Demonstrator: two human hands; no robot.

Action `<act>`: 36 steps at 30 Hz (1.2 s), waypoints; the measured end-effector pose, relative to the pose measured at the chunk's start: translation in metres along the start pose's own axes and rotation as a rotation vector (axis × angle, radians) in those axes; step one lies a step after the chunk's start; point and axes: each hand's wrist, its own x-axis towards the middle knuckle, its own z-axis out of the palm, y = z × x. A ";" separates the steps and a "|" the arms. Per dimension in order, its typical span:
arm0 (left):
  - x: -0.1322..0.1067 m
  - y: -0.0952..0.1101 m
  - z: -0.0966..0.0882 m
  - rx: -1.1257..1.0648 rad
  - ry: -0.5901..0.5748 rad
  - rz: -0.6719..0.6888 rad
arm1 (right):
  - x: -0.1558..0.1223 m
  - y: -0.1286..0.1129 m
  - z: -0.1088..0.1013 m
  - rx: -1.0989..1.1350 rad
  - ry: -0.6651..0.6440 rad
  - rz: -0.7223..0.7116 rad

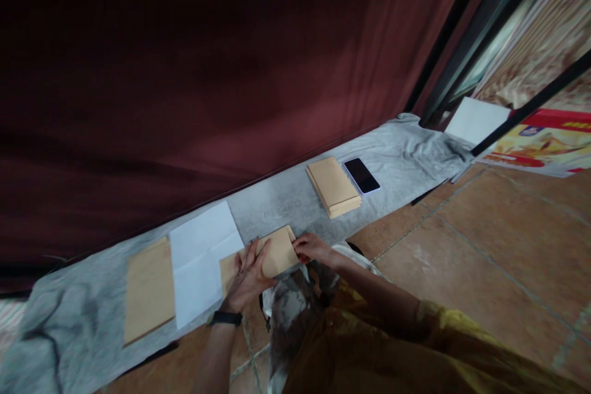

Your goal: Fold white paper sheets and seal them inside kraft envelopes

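Note:
A brown paper envelope (278, 253) lies on the grey cloth at the near edge, in front of my body. My left hand (249, 277) rests flat on its left part with the fingers spread; a dark band is around that wrist. At the envelope's right end my right hand (311, 247) has its fingers curled closed on the edge by the flap. The tips of those fingers are partly hidden. Just left of the envelope are white paper sheets (203, 261), and farther left lies a pile of larger-looking brown envelopes (150, 292).
To the right, a stack of brown envelopes (333, 184) sits beside a phone (362, 175) with a dark screen. Grey cloth (272, 197) covers the narrow surface, against a dark red curtain (258, 104). A printed red and yellow box (545, 138) stands at far right, behind a dark bar.

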 end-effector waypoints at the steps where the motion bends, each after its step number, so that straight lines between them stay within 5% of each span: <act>1: -0.001 -0.001 0.002 0.001 0.003 0.003 | 0.000 0.003 0.000 0.013 -0.002 0.000; 8: -0.003 0.001 0.014 0.074 0.090 0.021 | -0.007 0.018 -0.003 -0.090 -0.046 -0.122; 20: -0.012 0.055 0.055 0.250 0.310 0.063 | -0.005 0.039 0.004 -0.463 0.143 -0.432; 30: -0.002 0.062 0.070 0.187 0.324 0.032 | 0.013 -0.003 -0.012 -0.628 0.256 -0.349; 36: 0.001 0.062 0.081 0.183 0.365 0.063 | 0.038 -0.026 0.003 -0.764 0.202 -0.385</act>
